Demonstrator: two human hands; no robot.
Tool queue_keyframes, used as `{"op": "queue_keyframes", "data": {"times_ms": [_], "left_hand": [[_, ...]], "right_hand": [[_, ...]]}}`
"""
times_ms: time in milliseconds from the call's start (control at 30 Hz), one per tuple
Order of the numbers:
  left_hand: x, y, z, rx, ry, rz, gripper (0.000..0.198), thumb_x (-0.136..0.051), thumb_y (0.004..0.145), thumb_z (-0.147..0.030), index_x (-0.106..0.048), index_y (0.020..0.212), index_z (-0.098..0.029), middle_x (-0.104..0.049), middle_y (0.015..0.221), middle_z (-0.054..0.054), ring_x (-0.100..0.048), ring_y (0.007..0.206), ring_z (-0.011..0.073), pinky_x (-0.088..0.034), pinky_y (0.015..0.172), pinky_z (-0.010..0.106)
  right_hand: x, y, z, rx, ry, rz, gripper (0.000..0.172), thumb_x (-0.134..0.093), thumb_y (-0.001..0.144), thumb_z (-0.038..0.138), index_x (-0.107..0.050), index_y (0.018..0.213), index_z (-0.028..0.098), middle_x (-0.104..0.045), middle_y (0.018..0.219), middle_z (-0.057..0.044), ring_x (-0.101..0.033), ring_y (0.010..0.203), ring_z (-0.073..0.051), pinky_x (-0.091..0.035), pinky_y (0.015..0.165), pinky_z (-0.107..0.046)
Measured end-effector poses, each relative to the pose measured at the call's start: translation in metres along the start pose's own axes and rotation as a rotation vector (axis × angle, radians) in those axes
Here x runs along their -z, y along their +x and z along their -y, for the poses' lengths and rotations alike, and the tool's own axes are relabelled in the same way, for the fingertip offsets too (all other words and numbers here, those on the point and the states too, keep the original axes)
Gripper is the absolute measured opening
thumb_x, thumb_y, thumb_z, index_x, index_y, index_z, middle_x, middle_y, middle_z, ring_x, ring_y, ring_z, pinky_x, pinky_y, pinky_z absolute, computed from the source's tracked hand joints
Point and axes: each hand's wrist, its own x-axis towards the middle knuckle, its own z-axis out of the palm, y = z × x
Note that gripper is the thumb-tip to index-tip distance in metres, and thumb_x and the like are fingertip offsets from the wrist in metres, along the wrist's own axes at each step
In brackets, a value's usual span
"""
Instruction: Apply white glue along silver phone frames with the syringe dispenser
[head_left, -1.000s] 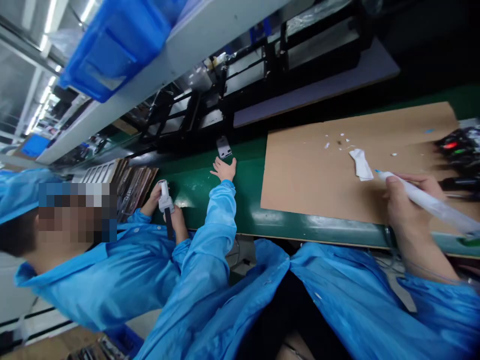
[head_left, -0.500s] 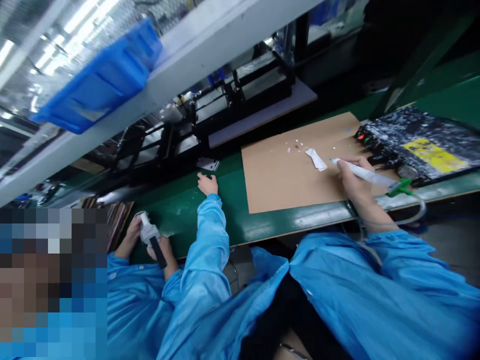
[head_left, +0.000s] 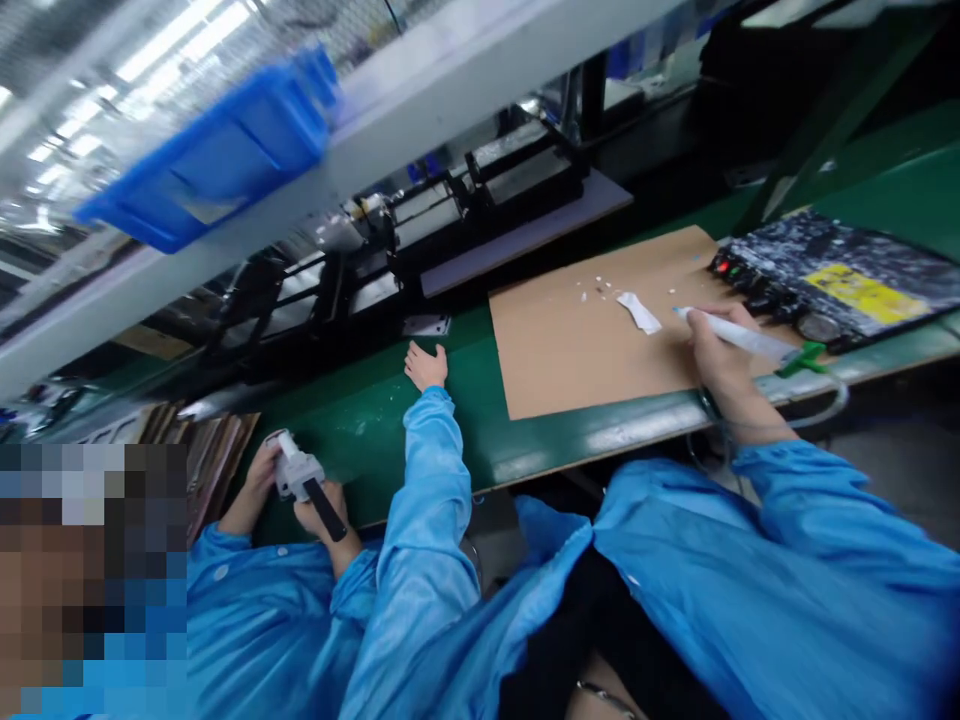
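My left hand (head_left: 425, 366) is stretched out over the green bench with its fingers apart, and nothing shows in it. Just beyond its fingertips lies a small flat grey-white part (head_left: 426, 325) with dark spots. In my right hand (head_left: 721, 350) is a dispensing syringe (head_left: 742, 336) with a pale blue tip, a green end cap and a clear hose. The tip points left, above the brown cardboard sheet (head_left: 570, 350). Left of the tip, a crumpled white paper piece (head_left: 639, 313) rests on the cardboard, with several small white crumbs near it.
A black, white-smeared control box (head_left: 847, 280) with knobs and a yellow label stands at the right. On the left, a co-worker (head_left: 277, 610) in blue holds a grey device with a black handle (head_left: 304, 475). Overhead, a blue bin (head_left: 225, 150) sits by a grey beam.
My left hand's fingers have spread from a more curled pose. The right hand keeps the syringe over the cardboard. The whole view has shifted slightly.
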Motion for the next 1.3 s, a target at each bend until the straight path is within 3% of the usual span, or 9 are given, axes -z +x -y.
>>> {"op": "queue_keyframes", "data": {"times_ms": [167, 467, 533, 633, 800, 933, 1033, 1167, 1300], "left_hand": [[-0.002, 0.004, 0.003, -0.018, 0.048, 0.033, 0.066, -0.065, 0.12, -0.049, -0.051, 0.178, -0.019, -0.06, 0.173, 0.019, -0.06, 0.162, 0.0362, -0.05, 0.136, 0.063], [0.002, 0.0, 0.002, -0.035, 0.064, 0.011, 0.063, -0.065, 0.12, -0.049, -0.053, 0.175, -0.02, -0.063, 0.168, 0.018, -0.064, 0.154, 0.0343, -0.056, 0.129, 0.059], [0.002, 0.001, 0.003, -0.036, 0.078, 0.014, 0.063, -0.065, 0.12, -0.049, -0.054, 0.174, -0.02, -0.064, 0.168, 0.017, -0.066, 0.153, 0.0336, -0.057, 0.128, 0.058], [0.002, 0.009, -0.003, -0.034, 0.125, 0.023, 0.064, -0.065, 0.12, -0.051, -0.053, 0.175, -0.019, -0.064, 0.168, 0.018, -0.068, 0.15, 0.0335, -0.059, 0.126, 0.057], [0.006, 0.052, -0.035, -0.117, 0.271, 0.086, 0.069, -0.07, 0.118, -0.038, -0.047, 0.181, -0.02, -0.045, 0.186, 0.022, -0.064, 0.156, 0.0366, -0.059, 0.128, 0.059], [0.004, 0.086, -0.065, -0.322, 0.413, 0.222, 0.078, -0.079, 0.108, -0.022, -0.05, 0.18, -0.025, -0.032, 0.196, 0.016, -0.044, 0.174, 0.0401, -0.046, 0.139, 0.061], [0.0, 0.096, -0.08, -0.389, 0.507, 0.297, 0.072, -0.077, 0.111, -0.03, -0.052, 0.178, -0.023, -0.04, 0.19, 0.019, -0.044, 0.173, 0.0427, -0.044, 0.138, 0.065], [0.002, 0.087, -0.094, -0.444, 0.564, 0.33, 0.056, -0.069, 0.116, -0.045, -0.062, 0.167, -0.021, -0.052, 0.18, 0.02, -0.051, 0.164, 0.041, -0.044, 0.135, 0.064], [0.019, 0.066, -0.109, -0.552, 0.545, 0.308, 0.042, -0.07, 0.116, -0.042, -0.072, 0.152, -0.02, -0.059, 0.175, 0.016, -0.05, 0.165, 0.0376, -0.037, 0.14, 0.064]], "right_hand": [[-0.003, -0.002, 0.015, -0.111, -0.044, -0.019, 0.018, -0.082, 0.106, 0.008, -0.066, 0.102, 0.017, -0.071, 0.088, 0.003, -0.057, 0.075, -0.007, -0.049, 0.08, -0.023], [-0.001, -0.006, 0.01, -0.102, -0.002, 0.023, 0.02, -0.083, 0.109, 0.013, -0.065, 0.104, 0.02, -0.074, 0.089, 0.002, -0.059, 0.074, -0.009, -0.052, 0.081, -0.026], [-0.001, -0.007, 0.002, -0.089, 0.026, 0.037, 0.02, -0.084, 0.112, 0.025, -0.064, 0.106, 0.023, -0.075, 0.091, 0.001, -0.061, 0.075, -0.011, -0.054, 0.081, -0.03], [0.0, -0.01, -0.006, -0.06, 0.041, 0.054, 0.038, -0.08, 0.111, 0.065, -0.065, 0.11, 0.029, -0.075, 0.092, 0.0, -0.063, 0.08, -0.016, -0.057, 0.082, -0.036], [0.002, -0.013, -0.005, -0.041, 0.102, 0.033, 0.075, -0.079, 0.087, 0.102, -0.069, 0.103, 0.029, -0.07, 0.08, -0.001, -0.061, 0.071, -0.019, -0.052, 0.073, -0.04], [0.002, -0.015, -0.004, -0.062, 0.16, 0.01, 0.076, -0.088, 0.082, 0.093, -0.073, 0.104, 0.022, -0.071, 0.074, -0.003, -0.061, 0.063, -0.019, -0.046, 0.064, -0.037], [0.003, -0.016, -0.005, -0.064, 0.14, 0.018, 0.063, -0.09, 0.088, 0.077, -0.076, 0.108, 0.019, -0.074, 0.076, -0.004, -0.063, 0.063, -0.018, -0.047, 0.064, -0.034], [0.005, -0.016, -0.005, -0.095, 0.113, 0.031, 0.059, -0.089, 0.081, 0.073, -0.077, 0.103, 0.019, -0.075, 0.074, -0.006, -0.062, 0.061, -0.019, -0.045, 0.061, -0.034], [0.007, -0.015, -0.004, -0.112, 0.145, 0.069, 0.057, -0.09, 0.08, 0.071, -0.079, 0.102, 0.02, -0.075, 0.073, -0.005, -0.063, 0.059, -0.02, -0.047, 0.059, -0.035]]}}
